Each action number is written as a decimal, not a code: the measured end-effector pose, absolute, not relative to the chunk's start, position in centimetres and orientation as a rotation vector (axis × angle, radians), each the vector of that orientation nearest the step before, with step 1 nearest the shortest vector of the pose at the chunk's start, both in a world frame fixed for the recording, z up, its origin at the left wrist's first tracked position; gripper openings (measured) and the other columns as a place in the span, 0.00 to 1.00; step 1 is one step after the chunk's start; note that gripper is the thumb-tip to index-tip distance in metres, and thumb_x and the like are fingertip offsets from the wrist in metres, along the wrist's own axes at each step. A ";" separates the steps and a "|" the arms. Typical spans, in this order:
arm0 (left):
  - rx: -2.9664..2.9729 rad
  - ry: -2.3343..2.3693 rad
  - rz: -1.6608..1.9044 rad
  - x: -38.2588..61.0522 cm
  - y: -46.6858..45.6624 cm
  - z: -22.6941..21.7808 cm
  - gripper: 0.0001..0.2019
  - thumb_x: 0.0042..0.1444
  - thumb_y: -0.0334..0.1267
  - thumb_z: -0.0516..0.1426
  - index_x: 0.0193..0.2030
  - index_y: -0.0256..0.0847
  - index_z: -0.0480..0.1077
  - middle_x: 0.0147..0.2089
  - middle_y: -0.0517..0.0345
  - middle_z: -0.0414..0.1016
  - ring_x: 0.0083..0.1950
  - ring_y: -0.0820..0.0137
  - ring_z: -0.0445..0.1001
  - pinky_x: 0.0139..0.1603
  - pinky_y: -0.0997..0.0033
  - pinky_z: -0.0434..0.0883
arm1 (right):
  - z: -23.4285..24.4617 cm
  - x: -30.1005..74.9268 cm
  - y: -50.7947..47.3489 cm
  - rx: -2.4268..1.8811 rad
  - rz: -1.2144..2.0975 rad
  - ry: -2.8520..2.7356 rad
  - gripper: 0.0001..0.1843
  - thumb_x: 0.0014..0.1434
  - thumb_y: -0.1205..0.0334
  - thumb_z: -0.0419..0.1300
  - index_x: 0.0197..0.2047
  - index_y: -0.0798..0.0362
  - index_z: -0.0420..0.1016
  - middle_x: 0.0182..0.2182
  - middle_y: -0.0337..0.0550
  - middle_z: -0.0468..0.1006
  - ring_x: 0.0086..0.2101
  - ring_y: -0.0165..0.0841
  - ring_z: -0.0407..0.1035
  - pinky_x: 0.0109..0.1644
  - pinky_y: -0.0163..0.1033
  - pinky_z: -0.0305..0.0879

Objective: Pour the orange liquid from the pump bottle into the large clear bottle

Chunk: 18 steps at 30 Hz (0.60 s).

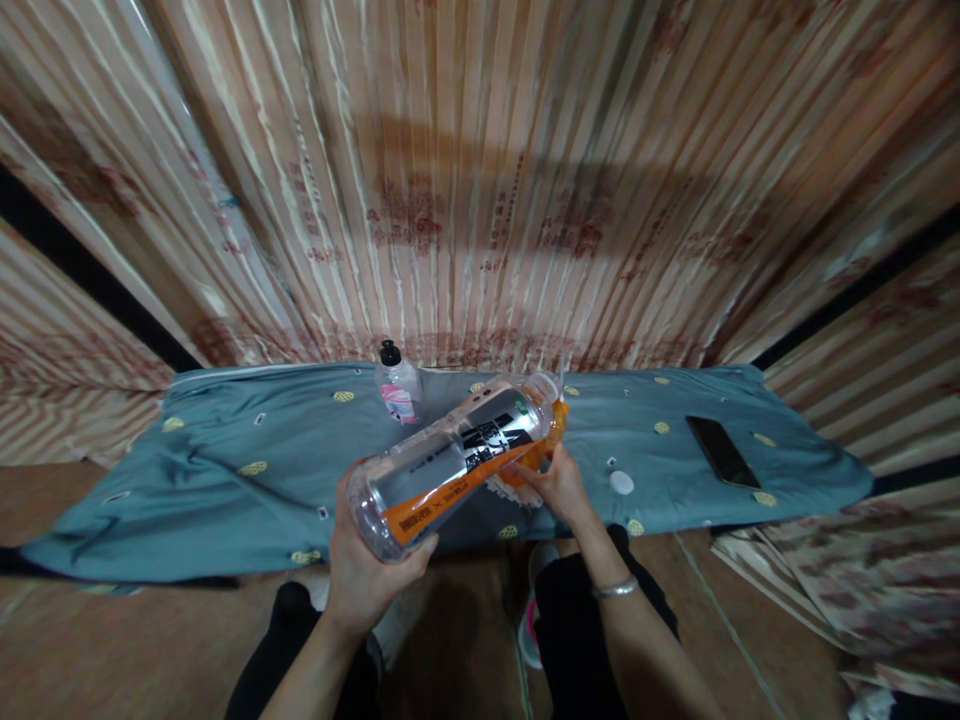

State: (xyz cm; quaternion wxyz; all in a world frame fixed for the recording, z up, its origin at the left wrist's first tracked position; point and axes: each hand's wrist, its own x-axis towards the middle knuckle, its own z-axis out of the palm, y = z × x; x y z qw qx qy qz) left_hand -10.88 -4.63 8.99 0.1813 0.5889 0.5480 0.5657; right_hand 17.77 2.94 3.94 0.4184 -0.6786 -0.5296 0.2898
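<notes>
My left hand (371,570) is wrapped around the base of a large clear plastic bottle (450,465) with a silver and orange label. The bottle lies tilted, its neck up and to the right, with no cap visible on the mouth. My right hand (559,485) is closed on an orange translucent container (557,428) just beside that mouth. Most of the container is hidden behind the bottle, so its exact kind does not show. A whitish frilly piece (517,492) shows below the bottle, near my right fingers. To the right, a white cap (621,482) lies on the cloth.
A blue-grey cloth (285,510) with yellow motifs covers the low table. Toward the back stands a small clear bottle (397,385) with a black cap. A dark phone (721,452) lies at the right. Striped curtains (480,200) rise behind; my knees are below the front edge.
</notes>
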 end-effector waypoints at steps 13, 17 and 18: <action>1.661 1.546 1.629 -10.5 -4.5 8.9 0.42 0.43 0.54 0.70 0.63 0.41 0.65 0.55 0.45 0.78 0.55 0.50 0.81 0.58 0.45 0.79 | 3.8 17.8 3.0 -1.683 0.699 -1.350 0.41 0.40 0.31 0.72 0.48 0.51 0.72 0.42 0.55 0.87 0.43 0.52 0.82 0.47 0.50 0.77; 1.665 1.537 1.617 -10.7 -4.5 8.9 0.43 0.42 0.54 0.71 0.64 0.42 0.65 0.57 0.44 0.77 0.57 0.48 0.80 0.63 0.40 0.76 | 3.6 17.9 3.0 -1.682 0.674 -1.343 0.41 0.39 0.31 0.73 0.48 0.50 0.73 0.43 0.54 0.87 0.44 0.52 0.82 0.48 0.50 0.77; 1.653 1.536 1.612 -10.7 -4.5 8.9 0.44 0.42 0.53 0.71 0.64 0.42 0.64 0.57 0.44 0.77 0.57 0.48 0.80 0.63 0.41 0.76 | 3.6 17.9 3.0 -1.683 0.672 -1.341 0.41 0.39 0.31 0.73 0.48 0.50 0.74 0.42 0.54 0.87 0.44 0.52 0.82 0.48 0.51 0.77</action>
